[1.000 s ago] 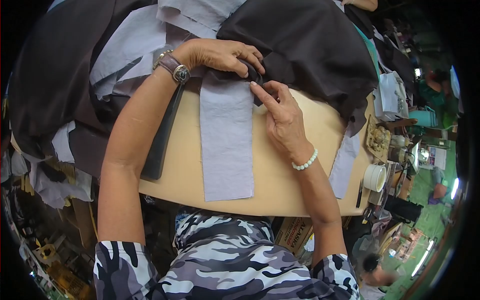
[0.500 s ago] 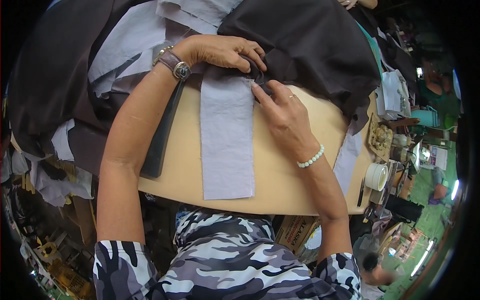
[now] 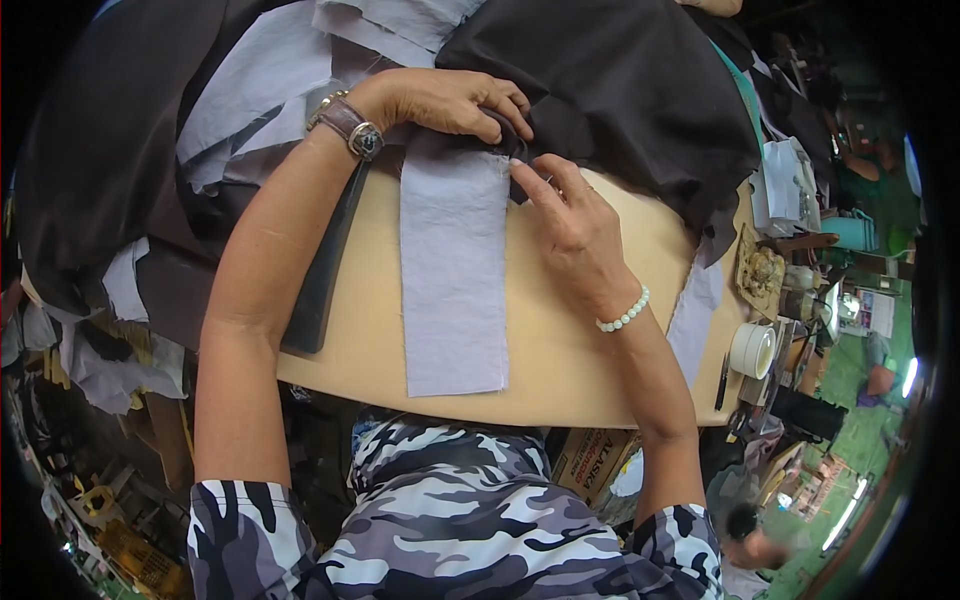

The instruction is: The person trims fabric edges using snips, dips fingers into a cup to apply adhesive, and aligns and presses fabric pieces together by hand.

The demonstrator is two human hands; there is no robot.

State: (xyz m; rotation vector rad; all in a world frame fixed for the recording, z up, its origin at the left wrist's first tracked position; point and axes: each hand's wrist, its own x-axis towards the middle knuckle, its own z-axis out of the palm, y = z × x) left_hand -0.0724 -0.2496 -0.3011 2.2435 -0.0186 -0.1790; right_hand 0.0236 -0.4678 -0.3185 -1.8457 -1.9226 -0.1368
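Observation:
A long pale grey fabric strip (image 3: 455, 280) hangs down over the tan work surface (image 3: 570, 370). Its upper end meets the dark fabric (image 3: 610, 90). My left hand (image 3: 455, 103), a watch at its wrist, is bent over the dark fabric at the strip's top, fingers curled on a fold of it. My right hand (image 3: 578, 225) is at the strip's upper right corner, index fingertip and thumb close together on the fabric edge. Exactly what lies between those fingertips is too small to tell.
A dark flat bar (image 3: 325, 275) lies beside my left forearm. More pale fabric (image 3: 265, 85) is heaped at the upper left. A white round container (image 3: 752, 351) and a black pen-like tool (image 3: 721, 383) are at the right edge. Part of another person shows at the top right.
My right hand has moved slightly right and its fingers have shifted along the strip's corner. My left hand has moved slightly up. The other person's hand at the top has shifted.

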